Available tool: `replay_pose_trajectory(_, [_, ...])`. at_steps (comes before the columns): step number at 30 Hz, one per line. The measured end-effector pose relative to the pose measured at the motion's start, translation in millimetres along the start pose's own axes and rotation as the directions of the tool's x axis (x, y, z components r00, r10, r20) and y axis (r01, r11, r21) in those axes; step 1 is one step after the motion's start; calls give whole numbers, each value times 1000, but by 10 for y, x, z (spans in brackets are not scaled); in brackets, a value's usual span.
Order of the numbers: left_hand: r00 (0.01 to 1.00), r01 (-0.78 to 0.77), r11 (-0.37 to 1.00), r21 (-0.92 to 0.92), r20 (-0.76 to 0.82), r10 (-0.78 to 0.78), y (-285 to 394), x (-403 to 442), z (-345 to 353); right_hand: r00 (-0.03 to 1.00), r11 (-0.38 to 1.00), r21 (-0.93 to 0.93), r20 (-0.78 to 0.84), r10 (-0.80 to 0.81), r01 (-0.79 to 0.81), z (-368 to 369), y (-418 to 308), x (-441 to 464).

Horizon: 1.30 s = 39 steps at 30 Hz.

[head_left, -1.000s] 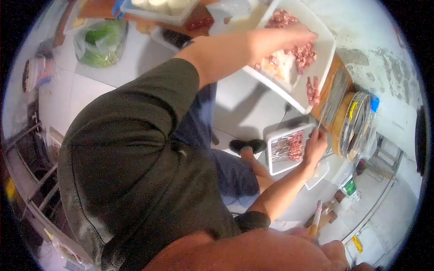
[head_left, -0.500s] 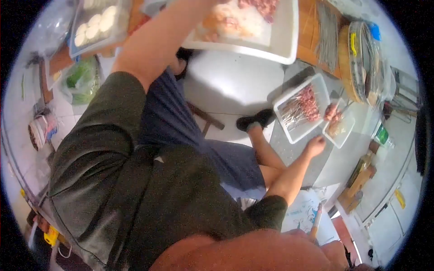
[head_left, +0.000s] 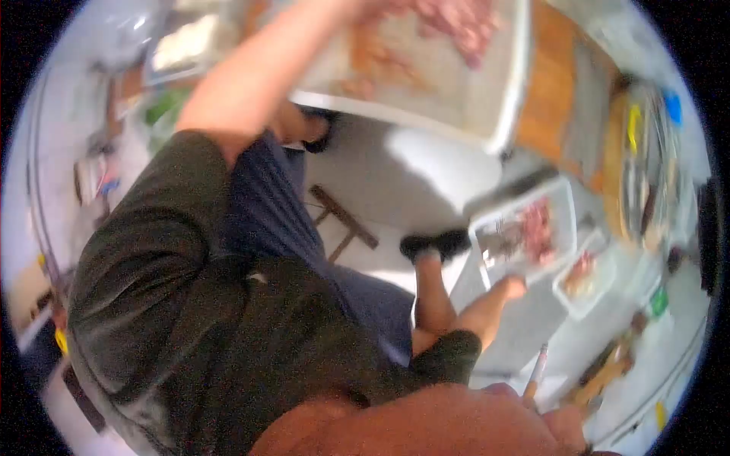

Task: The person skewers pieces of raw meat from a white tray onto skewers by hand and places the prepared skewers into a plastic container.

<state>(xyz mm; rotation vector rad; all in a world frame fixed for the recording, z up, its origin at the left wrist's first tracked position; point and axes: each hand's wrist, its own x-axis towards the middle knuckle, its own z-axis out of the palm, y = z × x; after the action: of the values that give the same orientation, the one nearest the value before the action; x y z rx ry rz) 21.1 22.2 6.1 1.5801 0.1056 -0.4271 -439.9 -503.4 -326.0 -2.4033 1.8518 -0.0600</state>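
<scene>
At the top edge, my left hand (head_left: pixel 380 6) is largely cut off, at a pile of raw meat chunks (head_left: pixel 460 30) in a big white tub (head_left: pixel 426 121). Its fingers cannot be made out. My right hand (head_left: pixel 512 287) is closed, with the fingers curled, at the near edge of a white tray (head_left: pixel 485 228). Whatever it holds, if anything, is hidden. Inside that tray lie skewers threaded with red meat (head_left: pixel 538 232), their bare ends toward the left. A smaller white tray (head_left: pixel 585 302) beside it contains pale and reddish meat pieces (head_left: pixel 582 272).
A wooden board (head_left: pixel 551 61) with a bundle of thin grey sticks (head_left: pixel 593 106) adjoins the tub. Further right is a round basket (head_left: pixel 620 167) with long items. A container of white round pieces (head_left: pixel 186 45) stands upper left. A wooden stool (head_left: pixel 342 220) is on the floor.
The view has shifted, so tub and trays appear lower and the picture is blurred. My right hand is now closer to the skewer tray's near edge; my left arm still reaches into the tub.
</scene>
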Motion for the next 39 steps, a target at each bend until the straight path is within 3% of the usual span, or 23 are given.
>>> replay_pose_trajectory(1, [1000,-3,996,-87,-16,2,-74,52,-85,977,977,25,-23,213,-213,-140,-276,-88])
replay_pose_trajectory(3, [995,-87,995,-45,41,89,-64,71,-171,994,993,91,-92,-62,71,96,-96,31])
replay_pose_trajectory(4, [995,-104,994,33,2,104,-83,146,-163,990,995,56,-112,-80,86,-79,-250,-18])
replay_pose_trajectory(7, [985,-107,961,256,-105,137,-242,390,-261,993,925,377,-116,-7,51,-664,-873,-272])
replay_pose_trajectory(8, [977,-106,939,326,-139,158,-345,461,-306,978,929,330,-173,-115,168,-723,-962,-219])
replay_pose_trajectory(9, [971,-100,913,395,-163,177,-451,592,-366,972,890,396,-155,-177,226,-844,-1104,-293])
replay_pose_trajectory(11, [919,-144,745,652,-192,345,-778,1040,-419,945,791,519,-134,-299,324,-1230,-1498,-485])
replay_pose_trajectory(12, [885,-149,635,758,-184,428,-897,1231,-481,889,681,577,-217,-404,451,-1329,-1627,-519])
replay_pose_trajectory(15, [970,-123,365,923,35,239,-617,597,-536,843,590,666,-111,-527,456,-1796,-1958,-593])
replay_pose_trajectory(18, [993,-100,356,929,69,99,-1034,725,-450,820,422,876,56,-570,234,-2794,-2487,-1636])
replay_pose_trajectory(19, [985,-131,229,965,102,137,-1095,678,-421,803,360,924,116,-584,128,-2921,-2530,-1801])
replay_pose_trajectory(21, [966,-165,-37,986,169,197,-1165,531,-374,769,288,955,129,-626,75,-3108,-2545,-2087])
replay_pose_trajectory(27, [984,-92,266,960,47,171,-1071,491,-385,759,154,983,177,-627,-102,-3102,-2545,-2501])
replay_pose_trajectory(30, [988,-73,379,922,14,156,-1095,502,-375,753,147,987,148,-641,-69,-2991,-2600,-2498])
replay_pose_trajectory(33, [959,-278,166,946,264,100,-1303,780,-459,755,179,982,161,-635,-58,-2995,-2652,-2483])
replay_pose_trajectory(36, [963,-261,354,898,215,164,-1457,1147,-481,745,215,977,151,-650,-10,-3047,-2698,-2540])
replay_pose_trajectory(39, [828,-515,-23,857,504,248,-1178,1171,-381,712,238,968,220,-667,-76,-2977,-2738,-2550])
